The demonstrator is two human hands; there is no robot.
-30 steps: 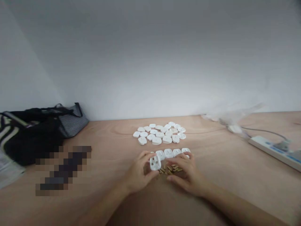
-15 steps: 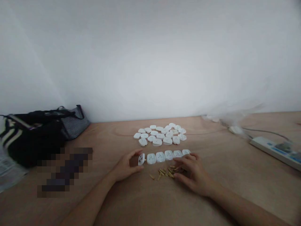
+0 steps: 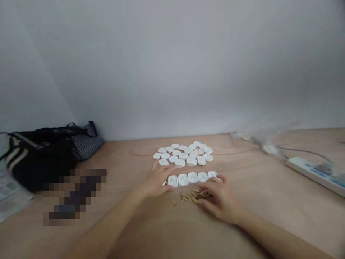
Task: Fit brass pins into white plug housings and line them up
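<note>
Several white square pieces form a row (image 3: 183, 180) across the wooden table. My left hand (image 3: 159, 180) is at the row's left end, fingers spread over a white piece that it mostly hides; a bit of brass shows beside it. At the right end, my right hand (image 3: 219, 198) is over the small brass pins (image 3: 194, 196), its fingers apart and curved, near the last white piece (image 3: 212, 174). Whether its fingertips touch any pin is not clear. Behind the row lies a cluster of similar white pieces (image 3: 183, 156).
A black bag (image 3: 40, 158) and a pixelated dark object (image 3: 78, 194) lie to the left. On the right are a white power strip (image 3: 315, 176) with a grey cable (image 3: 304, 149) and clear plastic wrapping (image 3: 264, 138). A pale wall (image 3: 172, 72) stands behind the table.
My left hand has moved right and over the leftmost white piece, which was tilted on edge and is now mostly hidden. My right hand has hardly moved.
</note>
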